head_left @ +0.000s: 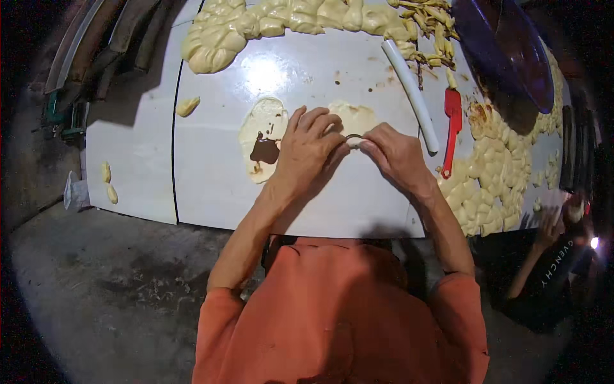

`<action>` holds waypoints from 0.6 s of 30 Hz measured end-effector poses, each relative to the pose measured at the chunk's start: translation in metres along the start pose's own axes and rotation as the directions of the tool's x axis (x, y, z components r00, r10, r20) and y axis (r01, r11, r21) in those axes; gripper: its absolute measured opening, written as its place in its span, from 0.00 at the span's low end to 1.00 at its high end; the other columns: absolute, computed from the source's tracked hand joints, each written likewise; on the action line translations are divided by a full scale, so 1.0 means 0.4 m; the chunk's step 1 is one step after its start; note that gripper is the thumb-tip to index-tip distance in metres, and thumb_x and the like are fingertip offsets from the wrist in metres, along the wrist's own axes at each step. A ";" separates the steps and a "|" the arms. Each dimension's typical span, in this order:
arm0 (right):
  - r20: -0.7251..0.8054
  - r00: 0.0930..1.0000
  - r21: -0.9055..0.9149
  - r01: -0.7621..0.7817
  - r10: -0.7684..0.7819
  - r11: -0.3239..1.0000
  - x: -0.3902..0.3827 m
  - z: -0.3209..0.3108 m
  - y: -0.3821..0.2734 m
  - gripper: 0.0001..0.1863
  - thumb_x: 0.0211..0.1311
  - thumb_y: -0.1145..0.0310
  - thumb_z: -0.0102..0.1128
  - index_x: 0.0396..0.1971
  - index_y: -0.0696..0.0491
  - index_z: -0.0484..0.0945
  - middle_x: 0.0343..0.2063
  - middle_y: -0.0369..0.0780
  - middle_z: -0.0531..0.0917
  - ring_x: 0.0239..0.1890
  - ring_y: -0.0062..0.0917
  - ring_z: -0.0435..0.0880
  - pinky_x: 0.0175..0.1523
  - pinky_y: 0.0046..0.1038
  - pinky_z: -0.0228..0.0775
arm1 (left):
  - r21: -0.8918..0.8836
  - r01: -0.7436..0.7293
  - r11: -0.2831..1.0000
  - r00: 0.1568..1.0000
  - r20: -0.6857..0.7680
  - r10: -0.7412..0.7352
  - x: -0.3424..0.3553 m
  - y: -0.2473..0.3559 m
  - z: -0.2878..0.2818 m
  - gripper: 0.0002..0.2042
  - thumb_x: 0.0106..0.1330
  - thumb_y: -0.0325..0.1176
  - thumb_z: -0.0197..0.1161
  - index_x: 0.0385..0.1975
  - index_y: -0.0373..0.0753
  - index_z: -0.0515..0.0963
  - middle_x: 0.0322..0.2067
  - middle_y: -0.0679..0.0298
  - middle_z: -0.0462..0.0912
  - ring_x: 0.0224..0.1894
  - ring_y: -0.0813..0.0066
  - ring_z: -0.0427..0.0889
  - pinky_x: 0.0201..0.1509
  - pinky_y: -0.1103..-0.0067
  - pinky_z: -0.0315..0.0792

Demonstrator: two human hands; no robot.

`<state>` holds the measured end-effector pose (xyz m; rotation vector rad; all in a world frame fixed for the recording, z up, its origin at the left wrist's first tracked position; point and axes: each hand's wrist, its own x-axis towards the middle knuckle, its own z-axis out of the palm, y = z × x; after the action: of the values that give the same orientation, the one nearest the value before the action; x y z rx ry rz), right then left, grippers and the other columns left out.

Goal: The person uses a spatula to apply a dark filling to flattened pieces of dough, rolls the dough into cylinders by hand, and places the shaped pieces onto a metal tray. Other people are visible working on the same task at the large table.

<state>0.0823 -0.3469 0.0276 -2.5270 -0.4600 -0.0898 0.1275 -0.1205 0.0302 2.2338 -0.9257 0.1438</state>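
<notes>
My left hand and my right hand meet over a flat piece of dough on the white table. Both sets of thumbs and index fingers pinch its near edge, where a thin dark brown line of filling shows between them. The other fingers of my left hand lie loosely bent over the table. Just left of that hand is a second flattened oval of dough, with a glossy dark brown blob of filling and a few smears on it. My fingers hide part of the pinched piece.
A white rod and a red-handled tool lie right of my hands. Dough lumps cover the right side and the far edge. Yellowish strips and a purple basin stand far right. Another person's hand is at the right.
</notes>
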 end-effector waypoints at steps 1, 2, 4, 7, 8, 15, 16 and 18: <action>0.046 0.994 0.039 -0.100 0.098 0.994 0.012 0.000 0.005 0.11 0.69 0.59 0.62 0.42 0.50 0.81 0.35 0.41 0.82 0.34 0.37 0.86 0.37 0.38 0.78 | 0.011 0.006 1.000 1.000 -0.002 -0.006 0.002 0.001 -0.007 0.08 0.58 0.32 0.72 0.34 0.38 0.82 0.46 0.57 0.81 0.57 0.51 0.77 0.62 0.57 0.68; 0.095 0.977 0.073 -0.200 0.193 0.977 0.021 -0.003 0.003 0.12 0.71 0.58 0.60 0.42 0.51 0.81 0.35 0.42 0.82 0.34 0.39 0.86 0.37 0.39 0.77 | 0.011 0.008 1.000 1.000 -0.001 -0.008 0.000 -0.005 -0.003 0.08 0.58 0.32 0.72 0.34 0.38 0.82 0.46 0.57 0.81 0.57 0.51 0.77 0.62 0.57 0.68; 0.059 0.958 0.058 -0.286 0.282 0.957 0.038 0.003 -0.015 0.13 0.73 0.58 0.55 0.42 0.52 0.81 0.34 0.42 0.82 0.33 0.42 0.85 0.38 0.42 0.78 | 0.012 0.151 0.988 0.987 -0.057 -0.150 0.000 -0.024 0.012 0.08 0.63 0.35 0.69 0.36 0.38 0.82 0.50 0.57 0.79 0.59 0.54 0.73 0.66 0.53 0.63; -0.136 0.941 -0.079 -0.321 0.309 0.944 0.035 0.028 -0.030 0.10 0.70 0.62 0.60 0.43 0.51 0.81 0.40 0.39 0.82 0.32 0.38 0.86 0.36 0.37 0.79 | 0.022 0.167 0.986 0.983 -0.074 -0.165 -0.007 -0.027 0.009 0.07 0.63 0.34 0.69 0.36 0.40 0.82 0.49 0.57 0.79 0.57 0.54 0.74 0.66 0.54 0.63; -0.136 0.940 -0.081 -0.324 0.312 0.942 0.024 0.033 -0.020 0.10 0.70 0.62 0.60 0.43 0.51 0.81 0.40 0.39 0.82 0.32 0.38 0.86 0.36 0.37 0.79 | 0.055 0.149 0.987 0.987 -0.072 -0.145 -0.009 -0.020 -0.002 0.07 0.63 0.34 0.69 0.37 0.41 0.82 0.49 0.57 0.79 0.57 0.55 0.75 0.66 0.54 0.63; -0.097 0.995 -0.228 -0.057 0.036 0.972 0.008 0.016 0.004 0.15 0.63 0.60 0.68 0.48 0.46 0.82 0.41 0.36 0.82 0.36 0.28 0.86 0.36 0.30 0.79 | 0.202 0.065 0.977 0.997 -0.048 -0.057 -0.015 -0.030 -0.003 0.10 0.59 0.35 0.73 0.40 0.48 0.85 0.40 0.66 0.83 0.48 0.64 0.81 0.58 0.59 0.66; -0.098 0.994 -0.233 -0.063 0.041 0.970 0.009 0.016 0.007 0.15 0.63 0.60 0.68 0.48 0.46 0.82 0.41 0.36 0.82 0.36 0.28 0.86 0.36 0.30 0.79 | 0.191 0.121 0.974 0.991 -0.084 -0.106 -0.007 -0.032 0.005 0.10 0.60 0.35 0.73 0.41 0.49 0.85 0.39 0.66 0.84 0.47 0.64 0.81 0.57 0.59 0.67; -0.186 0.982 -0.160 -0.006 -0.024 0.987 0.014 0.015 0.005 0.16 0.63 0.60 0.68 0.49 0.46 0.82 0.39 0.36 0.81 0.34 0.28 0.85 0.35 0.31 0.78 | 0.132 0.122 0.984 0.988 -0.115 -0.107 -0.006 -0.025 0.007 0.11 0.60 0.35 0.73 0.43 0.50 0.84 0.39 0.67 0.84 0.46 0.66 0.82 0.56 0.61 0.67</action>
<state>0.0879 -0.3436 0.0223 -2.6406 -0.4026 -0.3792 0.1318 -0.1160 0.0215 2.3759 -0.7466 0.2808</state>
